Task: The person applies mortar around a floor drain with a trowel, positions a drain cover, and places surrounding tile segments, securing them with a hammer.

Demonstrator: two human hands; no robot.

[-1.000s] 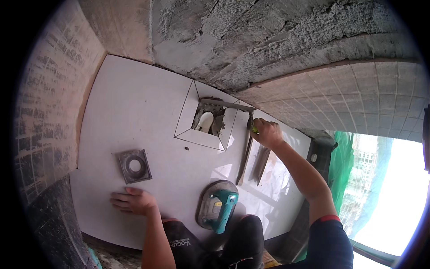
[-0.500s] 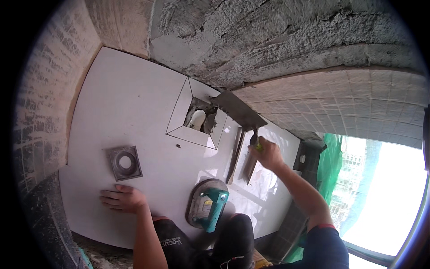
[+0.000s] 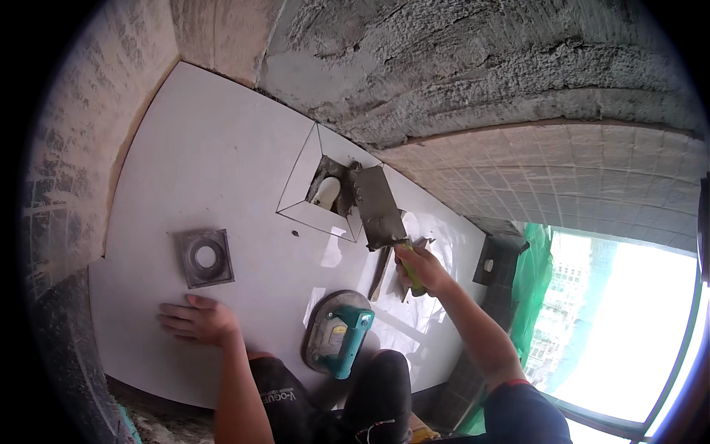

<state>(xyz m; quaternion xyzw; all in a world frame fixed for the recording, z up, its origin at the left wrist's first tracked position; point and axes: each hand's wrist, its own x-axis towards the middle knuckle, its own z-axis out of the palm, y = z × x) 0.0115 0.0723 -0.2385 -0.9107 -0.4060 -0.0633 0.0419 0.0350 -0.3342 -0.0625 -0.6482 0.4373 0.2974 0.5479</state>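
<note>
My right hand (image 3: pixel 420 268) grips the yellow-green handle of a trowel. Its rectangular, mortar-smeared blade (image 3: pixel 376 203) hangs over the right side of a square opening (image 3: pixel 316 176) cut in the white floor tile. Inside that opening stand a white pipe end (image 3: pixel 327 193) and grey mortar, partly hidden by the blade. Fingers stretched out, my left hand (image 3: pixel 198 320) rests on the tile. Just beyond its fingertips lies a grey square drain piece (image 3: pixel 220 275) with a round hole.
A tile tool with a teal handle (image 3: pixel 353 342) and grey oval base sits before my knees. Strips (image 3: pixel 383 274) lie on the tile beneath my right hand. Rough cement wall (image 3: pixel 444 66) rises at the back; green netting (image 3: pixel 534 274) hangs by a bright window at right.
My right hand has moved left and slightly nearer. The trowel blade has swung round to point more steeply away from me, beside the opening. My left hand stays almost in place.
</note>
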